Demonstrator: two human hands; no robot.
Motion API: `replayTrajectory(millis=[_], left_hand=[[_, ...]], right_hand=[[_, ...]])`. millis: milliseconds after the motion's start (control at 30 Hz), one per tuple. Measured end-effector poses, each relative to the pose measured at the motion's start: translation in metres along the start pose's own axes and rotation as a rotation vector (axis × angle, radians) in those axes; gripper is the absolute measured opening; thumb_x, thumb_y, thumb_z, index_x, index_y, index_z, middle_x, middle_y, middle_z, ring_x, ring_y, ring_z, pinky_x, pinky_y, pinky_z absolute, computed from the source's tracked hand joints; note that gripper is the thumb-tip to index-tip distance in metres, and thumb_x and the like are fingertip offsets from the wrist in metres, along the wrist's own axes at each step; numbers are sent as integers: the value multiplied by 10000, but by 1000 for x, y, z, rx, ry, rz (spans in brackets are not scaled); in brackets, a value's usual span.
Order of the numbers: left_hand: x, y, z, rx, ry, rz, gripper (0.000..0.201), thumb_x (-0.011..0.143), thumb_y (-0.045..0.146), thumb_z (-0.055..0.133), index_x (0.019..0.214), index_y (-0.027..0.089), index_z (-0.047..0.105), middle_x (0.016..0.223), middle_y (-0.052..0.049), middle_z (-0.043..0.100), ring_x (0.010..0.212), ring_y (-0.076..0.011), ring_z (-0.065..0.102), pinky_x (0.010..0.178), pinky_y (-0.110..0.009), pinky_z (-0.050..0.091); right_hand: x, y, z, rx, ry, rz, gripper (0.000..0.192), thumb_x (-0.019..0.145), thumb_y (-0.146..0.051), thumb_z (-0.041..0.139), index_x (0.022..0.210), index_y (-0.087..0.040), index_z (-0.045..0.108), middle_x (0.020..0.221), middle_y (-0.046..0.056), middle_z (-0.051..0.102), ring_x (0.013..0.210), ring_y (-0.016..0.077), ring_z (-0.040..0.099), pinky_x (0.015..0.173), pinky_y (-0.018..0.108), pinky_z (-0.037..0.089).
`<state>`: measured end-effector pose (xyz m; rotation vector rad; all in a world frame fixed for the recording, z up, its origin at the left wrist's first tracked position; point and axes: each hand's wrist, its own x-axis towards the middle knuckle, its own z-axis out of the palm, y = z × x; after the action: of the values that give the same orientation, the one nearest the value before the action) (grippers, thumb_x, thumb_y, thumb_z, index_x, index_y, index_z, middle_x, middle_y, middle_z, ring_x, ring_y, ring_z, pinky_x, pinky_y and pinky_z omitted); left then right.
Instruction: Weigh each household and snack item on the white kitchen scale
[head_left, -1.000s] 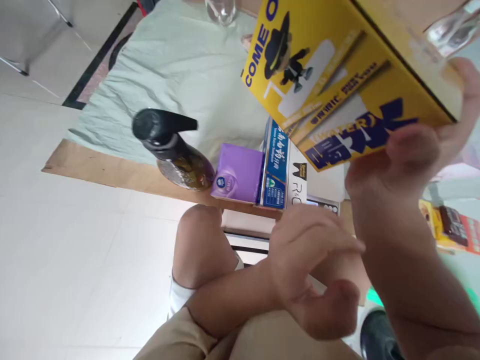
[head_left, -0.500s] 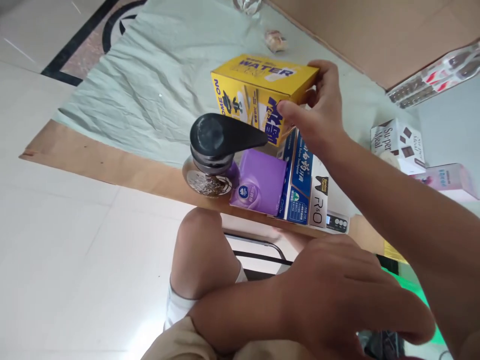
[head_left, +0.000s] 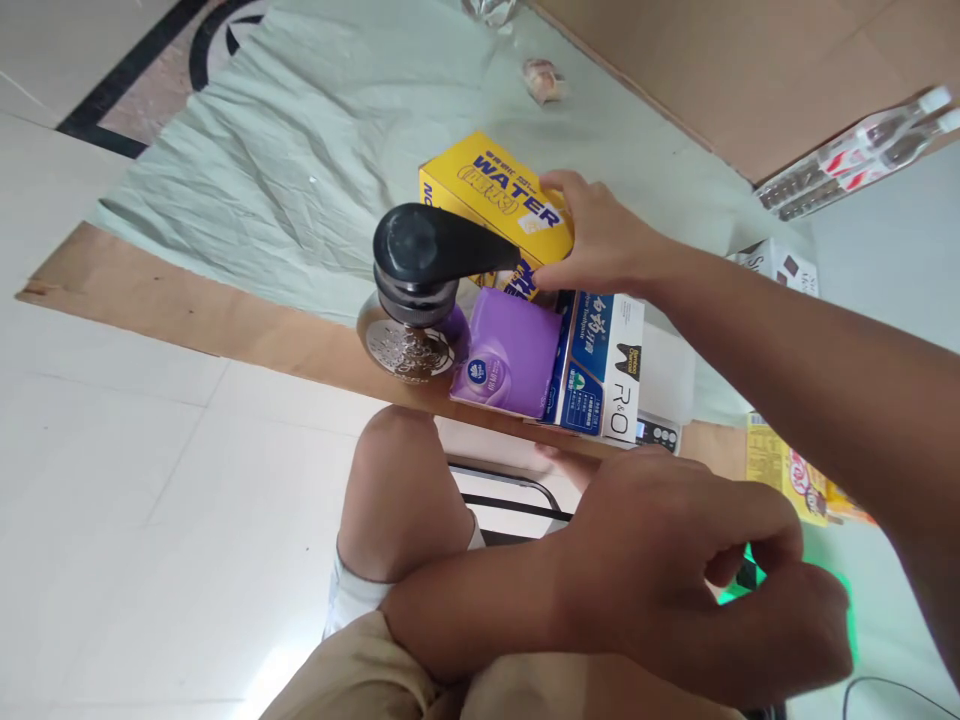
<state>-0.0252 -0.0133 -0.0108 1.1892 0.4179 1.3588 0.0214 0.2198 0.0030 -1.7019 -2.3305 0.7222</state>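
One right hand (head_left: 604, 232) squeezes the yellow box (head_left: 499, 195) behind the purple pack (head_left: 517, 350), fingers and thumb on opposite sides, likely to steady it. The left hand (head_left: 686, 565) (I see nothing in it) hangs low, thumb apart from fingers.

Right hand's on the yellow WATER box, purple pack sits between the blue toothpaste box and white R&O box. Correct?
Not quite: the head view shows the purple pack between the pump bottle and the blue toothpaste box. The right hand is on the yellow WATER box, as stated.
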Motion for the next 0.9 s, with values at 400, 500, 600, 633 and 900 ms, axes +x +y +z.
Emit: replayTrajectory(millis=[400,500,600,633,900], left_hand=[[-1,17,-5,-31,38,-67,200,843,140,486,670,204,409,595,64,392,574,-53,325,603,-244,343],[0,16,-3,-4,41,-87,207,853,156,486,665,203,414,578,72,379,555,-49,308,608,-248,350],[0,12,0,2,24,-79,212,860,191,502,667,203,417,595,61,419,562,-57,323,605,-260,342],[0,11,2,4,18,-80,215,862,202,506,667,204,418,597,56,428,565,-60,331,600,-263,338],[2,7,10,131,12,-108,270,827,261,524,613,207,370,516,59,407,503,-66,296,557,-258,348]], right_hand=[[20,54,-18,-90,-200,-166,1174,443,-357,1034,1497,-434,524,1530,58,631,1335,378,644,1156,621,556],[12,47,-21,-94,-232,-116,1235,500,-341,1024,1588,-417,443,1623,65,574,1392,373,625,1231,632,501],[14,52,-20,-41,-232,-64,1301,404,-266,1056,1566,-375,482,1585,72,614,1328,361,660,1242,637,495],[16,55,-19,-11,-227,-69,1289,363,-248,1066,1525,-375,524,1545,59,645,1304,356,672,1246,634,498],[-30,44,-34,163,-67,-248,1009,490,-496,1026,1406,-375,621,1599,-11,591,1625,347,418,1442,578,245]])
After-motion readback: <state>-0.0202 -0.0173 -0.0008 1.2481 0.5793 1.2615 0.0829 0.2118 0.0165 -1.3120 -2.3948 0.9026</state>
